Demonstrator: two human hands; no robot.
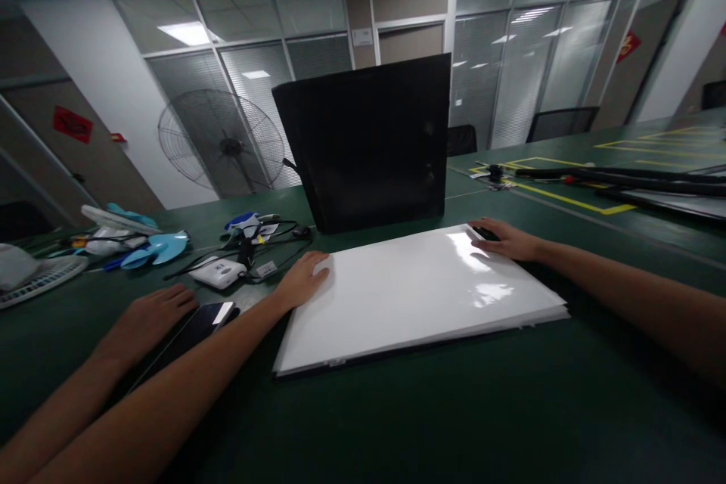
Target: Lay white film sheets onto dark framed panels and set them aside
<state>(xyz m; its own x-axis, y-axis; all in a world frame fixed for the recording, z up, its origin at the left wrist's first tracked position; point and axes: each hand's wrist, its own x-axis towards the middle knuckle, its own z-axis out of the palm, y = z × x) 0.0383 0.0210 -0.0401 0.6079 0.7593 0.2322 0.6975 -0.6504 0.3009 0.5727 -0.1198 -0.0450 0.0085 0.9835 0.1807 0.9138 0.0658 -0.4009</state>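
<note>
A glossy white board lies flat on the green table, with further sheets or panels showing under its near edge. My left hand grips the board's far left edge, its thumb on the white surface. At the far right corner my right hand holds the opposite edge, thumb on top. Between that thumb and the fingers shows a small dark patch that I cannot make out. Just behind the board, a large black box-like panel stands upright and leans slightly.
Another person's hand rests at the left by a dark phone. Beyond lie a white device with cables and light-blue fan blades. Black rods lie at the right, near yellow tape. A large fan stands behind.
</note>
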